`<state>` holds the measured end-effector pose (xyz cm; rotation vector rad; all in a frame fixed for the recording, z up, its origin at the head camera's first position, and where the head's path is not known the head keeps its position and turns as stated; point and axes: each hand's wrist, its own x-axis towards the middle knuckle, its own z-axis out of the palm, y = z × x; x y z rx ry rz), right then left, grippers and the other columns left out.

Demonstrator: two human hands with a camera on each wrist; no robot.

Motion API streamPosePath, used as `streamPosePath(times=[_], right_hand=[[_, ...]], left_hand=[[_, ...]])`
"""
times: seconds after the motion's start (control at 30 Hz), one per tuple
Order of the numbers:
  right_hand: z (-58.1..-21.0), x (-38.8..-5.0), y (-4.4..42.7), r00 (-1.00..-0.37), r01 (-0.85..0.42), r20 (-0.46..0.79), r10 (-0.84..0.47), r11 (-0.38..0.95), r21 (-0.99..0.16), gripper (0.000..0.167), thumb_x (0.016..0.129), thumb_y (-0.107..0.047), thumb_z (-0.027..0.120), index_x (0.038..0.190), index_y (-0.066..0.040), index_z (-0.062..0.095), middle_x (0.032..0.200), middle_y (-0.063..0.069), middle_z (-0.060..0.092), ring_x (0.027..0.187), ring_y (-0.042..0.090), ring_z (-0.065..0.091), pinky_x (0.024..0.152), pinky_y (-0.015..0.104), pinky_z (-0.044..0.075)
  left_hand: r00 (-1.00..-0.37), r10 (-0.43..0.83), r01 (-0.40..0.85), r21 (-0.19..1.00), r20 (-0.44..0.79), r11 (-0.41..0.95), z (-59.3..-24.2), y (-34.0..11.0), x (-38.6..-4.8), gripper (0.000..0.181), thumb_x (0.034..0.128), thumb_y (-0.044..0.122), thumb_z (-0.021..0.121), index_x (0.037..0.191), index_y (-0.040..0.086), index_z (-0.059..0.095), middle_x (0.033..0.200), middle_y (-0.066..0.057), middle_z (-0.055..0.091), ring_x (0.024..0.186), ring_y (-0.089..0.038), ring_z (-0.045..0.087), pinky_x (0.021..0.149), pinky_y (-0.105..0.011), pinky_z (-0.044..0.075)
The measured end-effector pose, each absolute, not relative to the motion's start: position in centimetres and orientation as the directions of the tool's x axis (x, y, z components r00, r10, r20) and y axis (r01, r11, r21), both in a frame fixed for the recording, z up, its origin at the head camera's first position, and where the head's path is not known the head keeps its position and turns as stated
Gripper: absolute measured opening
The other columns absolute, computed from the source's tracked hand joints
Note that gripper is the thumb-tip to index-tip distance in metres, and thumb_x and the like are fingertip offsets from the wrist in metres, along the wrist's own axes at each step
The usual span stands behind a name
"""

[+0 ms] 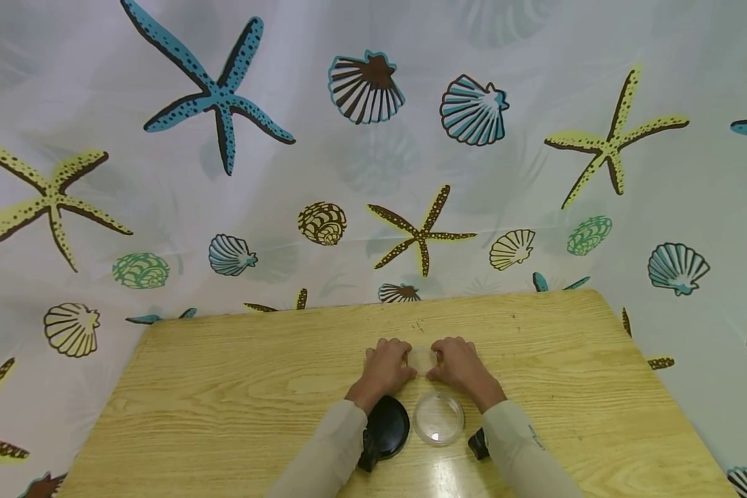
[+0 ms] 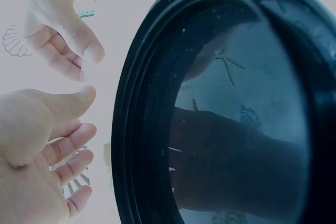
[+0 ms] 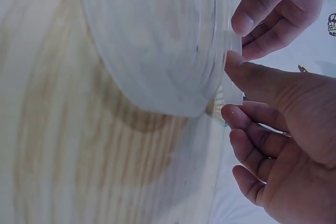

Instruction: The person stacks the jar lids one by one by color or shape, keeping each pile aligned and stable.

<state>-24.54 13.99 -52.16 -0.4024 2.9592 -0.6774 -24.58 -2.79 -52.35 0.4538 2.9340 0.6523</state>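
Observation:
In the head view a small translucent whitish piece (image 1: 421,361), round in outline, is between the two hands; its exact kind cannot be made out. My left hand (image 1: 386,365) grips its left side with curled fingers, and my right hand (image 1: 463,366) holds the opposite side. The right wrist view shows the right thumb and forefinger on the edge of this translucent piece (image 3: 232,90). Nearer to me sits a clear round container (image 1: 438,418), between the forearms. A black round container (image 1: 391,425) with a ridged rim lies beside it, partly under the left sleeve.
The wooden table (image 1: 236,387) extends widely to both sides. A pale cloth (image 1: 274,166) printed with starfish and shells hangs behind and around it. Small black objects show at the left wrist (image 1: 369,453) and by the right sleeve (image 1: 478,444).

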Motion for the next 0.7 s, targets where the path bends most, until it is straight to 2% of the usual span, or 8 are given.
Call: streamPosePath(times=[0.2, 0.5, 0.7], right_hand=[[-51.8, -24.3, 14.2, -0.967, -0.221, -0.014, -0.255, 0.863, -0.454, 0.035, 0.073, -0.024, 0.082, 0.099, -0.005, 0.068, 0.078, 0.0, 0.059, 0.079, 0.019, 0.052, 0.073, 0.037, 0.035], [-50.9, -24.2, 14.6, -0.972, -0.183, -0.049, -0.231, 0.867, -0.463, 0.044, 0.072, -0.025, 0.082, 0.108, -0.004, 0.069, 0.081, 0.0, 0.061, 0.083, 0.02, 0.053, 0.081, 0.042, 0.039], [-50.2, -23.7, 14.8, -0.971, -0.182, -0.051, -0.235, 0.856, -0.485, 0.045, 0.073, -0.024, 0.082, 0.11, -0.004, 0.068, 0.084, 0.001, 0.063, 0.084, 0.02, 0.054, 0.083, 0.042, 0.039]], left_hand=[[-0.942, 0.336, 0.303, 0.402, -0.011, 0.864, -52.2, -2.9, -24.5, 0.04, 0.083, 0.03, 0.073, 0.116, 0.01, 0.065, 0.108, -0.005, 0.064, 0.096, -0.023, 0.05, 0.077, -0.04, 0.035], [-0.927, 0.374, 0.345, 0.409, 0.01, 0.845, -51.7, -2.9, -24.3, 0.038, 0.085, 0.033, 0.07, 0.115, 0.01, 0.064, 0.098, -0.001, 0.062, 0.091, -0.018, 0.047, 0.077, -0.038, 0.034], [-0.923, 0.384, 0.36, 0.418, 0.028, 0.834, -51.3, -2.8, -23.9, 0.039, 0.0854, 0.032, 0.07, 0.117, 0.01, 0.063, 0.1, -0.002, 0.063, 0.094, -0.019, 0.049, 0.082, -0.04, 0.036]])
